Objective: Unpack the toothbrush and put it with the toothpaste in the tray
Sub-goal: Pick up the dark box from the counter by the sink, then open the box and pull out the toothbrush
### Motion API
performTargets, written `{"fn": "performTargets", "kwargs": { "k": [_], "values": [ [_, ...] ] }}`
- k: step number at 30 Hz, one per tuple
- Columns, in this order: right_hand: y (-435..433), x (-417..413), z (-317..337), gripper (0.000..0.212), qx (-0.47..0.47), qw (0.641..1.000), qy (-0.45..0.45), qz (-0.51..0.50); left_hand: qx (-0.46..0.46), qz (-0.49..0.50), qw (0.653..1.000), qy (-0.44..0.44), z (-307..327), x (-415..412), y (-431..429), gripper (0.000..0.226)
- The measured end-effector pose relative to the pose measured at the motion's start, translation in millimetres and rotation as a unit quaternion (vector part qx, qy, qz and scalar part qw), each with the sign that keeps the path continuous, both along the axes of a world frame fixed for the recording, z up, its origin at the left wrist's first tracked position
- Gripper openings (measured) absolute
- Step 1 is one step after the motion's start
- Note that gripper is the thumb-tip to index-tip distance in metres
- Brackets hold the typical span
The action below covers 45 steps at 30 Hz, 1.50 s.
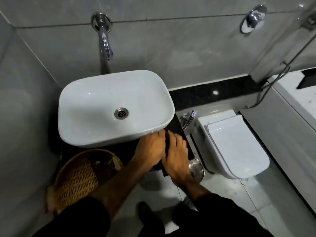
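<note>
Together, the left hand (150,147) and right hand (176,156) press side by side on a dark flat object (177,130) on the bench beside the sink (102,134); what either grip holds cannot be told. Toothbrush hidden.

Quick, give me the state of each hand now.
Left hand: closed on the dark object.
Right hand: closed on the same dark object.

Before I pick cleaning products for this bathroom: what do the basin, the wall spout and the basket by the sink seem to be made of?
Basin: glossy white, smooth with highlights, likely glazed ceramic. Wall spout: mirror-bright, reflective, probably chrome-plated metal. Basket: tan woven strands, looks like wicker or cane, matt finish.
</note>
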State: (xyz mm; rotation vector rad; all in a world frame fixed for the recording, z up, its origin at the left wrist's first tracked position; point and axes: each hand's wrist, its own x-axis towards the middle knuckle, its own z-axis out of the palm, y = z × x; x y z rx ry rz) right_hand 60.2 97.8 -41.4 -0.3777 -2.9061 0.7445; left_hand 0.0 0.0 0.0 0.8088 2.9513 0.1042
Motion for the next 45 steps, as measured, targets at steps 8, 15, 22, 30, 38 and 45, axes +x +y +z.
{"fn": "performTargets", "kwargs": {
  "k": [8, 15, 22, 30, 38, 45],
  "values": [
    [-5, 27, -27, 0.038, -0.076, 0.973, -0.215, -0.023, 0.067, 0.164, 0.894, -0.411, -71, 38, -5, 0.046],
    [-1, 49, -25, 0.039, -0.024, 0.976, -0.213, 0.025, 0.176, 0.282, 0.866, -0.374, -85, 47, 4, 0.059],
    [20, 113, 23, 0.041, -0.027, 0.986, -0.162, 0.029, 0.412, 0.438, 0.697, -0.390, -71, 30, 10, 0.046],
    [26, 116, 106, 0.043, -0.068, 0.995, 0.072, -0.005, 0.585, 0.455, 0.308, -0.597, -65, 71, 19, 0.024],
    [22, 119, 140, 0.053, -0.035, 0.989, 0.146, 0.007, 0.619, 0.427, 0.252, -0.609, -63, 89, 26, 0.021],
    [21, 117, 152, 0.056, -0.098, 0.982, 0.160, -0.001, 0.627, 0.389, 0.260, -0.622, -64, 100, 32, 0.034]
  ]
}}
